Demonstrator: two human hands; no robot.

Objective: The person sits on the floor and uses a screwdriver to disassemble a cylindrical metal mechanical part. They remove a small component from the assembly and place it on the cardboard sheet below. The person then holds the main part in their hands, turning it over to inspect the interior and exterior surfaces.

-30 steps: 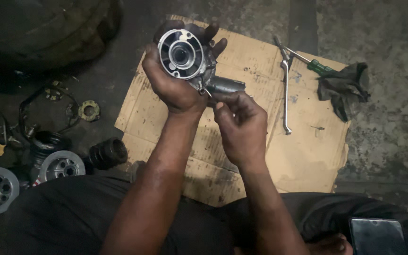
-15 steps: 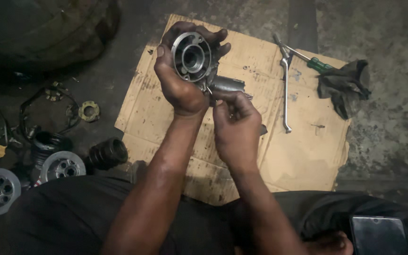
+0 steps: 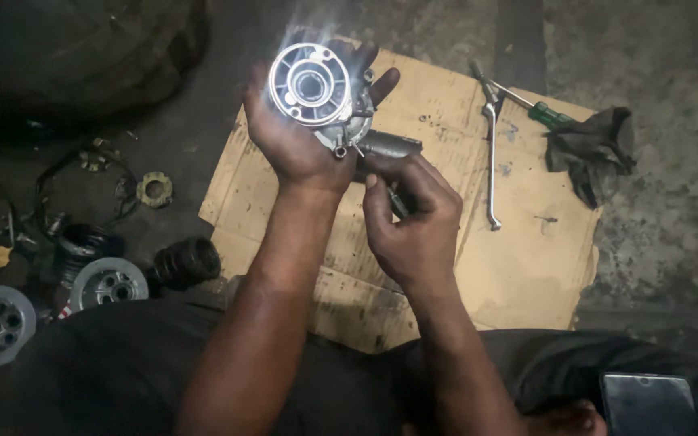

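Left hand: the left hand (image 3: 296,141) is raised over the floor, palm up, fingers wrapped round a round silver cast-metal housing (image 3: 314,87) with a ringed open face that looks up at the camera.
Right hand: the right hand (image 3: 414,222) is just beside and below it, fingers pinched tight on a thin dark tool (image 3: 398,202) whose tip points at the small lug on the housing's lower edge.
Step in hand: seemingly working a small fastener or fitting at that lug; what kind is too small to tell.
Next move calls for: probably a still left hand and a fine, well-aimed tip.
Underneath: a torn sheet of brown cardboard (image 3: 519,266) on grey concrete.
On the cardboard: a long silver spanner (image 3: 491,161), a green-handled screwdriver (image 3: 544,114) and a dark crumpled rag (image 3: 591,149), well apart from the hands.
Left floor: two silver disc-shaped parts (image 3: 107,282), a black ribbed rubber boot (image 3: 187,262).
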